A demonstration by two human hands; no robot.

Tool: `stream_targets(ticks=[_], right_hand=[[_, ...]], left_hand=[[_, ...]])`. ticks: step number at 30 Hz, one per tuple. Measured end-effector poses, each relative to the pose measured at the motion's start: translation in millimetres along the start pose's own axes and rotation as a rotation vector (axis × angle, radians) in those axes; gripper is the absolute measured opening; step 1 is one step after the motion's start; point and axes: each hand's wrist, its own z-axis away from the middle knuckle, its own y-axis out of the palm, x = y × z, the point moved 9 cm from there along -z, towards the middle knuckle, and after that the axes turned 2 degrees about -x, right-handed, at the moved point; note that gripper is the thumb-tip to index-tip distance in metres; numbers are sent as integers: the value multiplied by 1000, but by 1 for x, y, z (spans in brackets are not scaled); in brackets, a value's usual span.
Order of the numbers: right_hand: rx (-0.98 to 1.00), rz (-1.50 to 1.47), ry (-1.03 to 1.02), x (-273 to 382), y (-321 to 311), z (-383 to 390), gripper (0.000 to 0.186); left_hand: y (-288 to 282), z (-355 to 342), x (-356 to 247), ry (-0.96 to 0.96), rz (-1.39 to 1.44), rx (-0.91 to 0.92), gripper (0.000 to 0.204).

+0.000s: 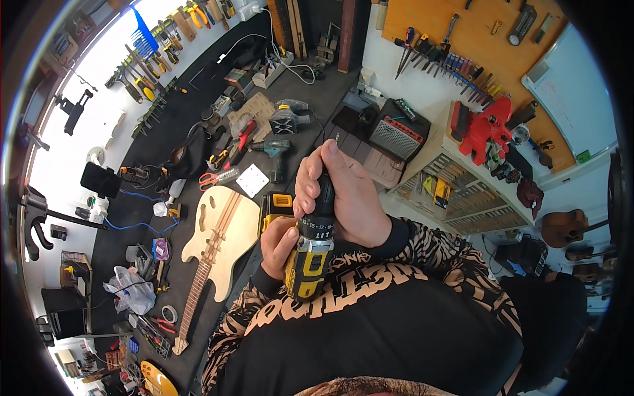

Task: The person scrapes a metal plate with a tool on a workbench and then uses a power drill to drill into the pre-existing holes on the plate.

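Right hand point(356, 208): curled closed around the black chuck point(324, 193), thumb along the near side, fingertips wrapping its left.
Left hand point(277, 243): fingers bent in, thumb against the drill's left flank; the rest of its grip is partly hidden.
Yellow-and-black drill point(309, 264): held between both hands before the chest, chuck pointing away from the body.
Drill bit point(337, 138): slim metal tip showing just beyond the right thumb.
Patterned top point(376, 317): black, with tan lettering, behind the drill.
Guitar point(228, 221): pale wooden body with darker central stripes, lying on the dark workbench left of the hands.
White square card point(252, 180): just beyond the guitar body.
Teal drill point(275, 158): farther along the bench, near red-handled scissors point(216, 177).
Amplifier point(396, 137): black with a red panel, well beyond the hands.
Tool board point(456, 33): orange-brown, on the far wall.
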Motion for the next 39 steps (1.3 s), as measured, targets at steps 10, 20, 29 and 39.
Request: stream_targets(ticks=[10,20,29,39], right_hand=[[113,-201,38,-6,-1,-2,42],[248,250,149,-12,-24,16,93],[225,176,324,8,-99,2,93],[213,329,130,59,-166,-16,84]], left_hand=[[7,34,54,-518,178,10,27],[18,4,86,-681,106,-282,36],[89,-45,53,-481,44,-131,62],[145,-30,77,-598,-98,-238,47]])
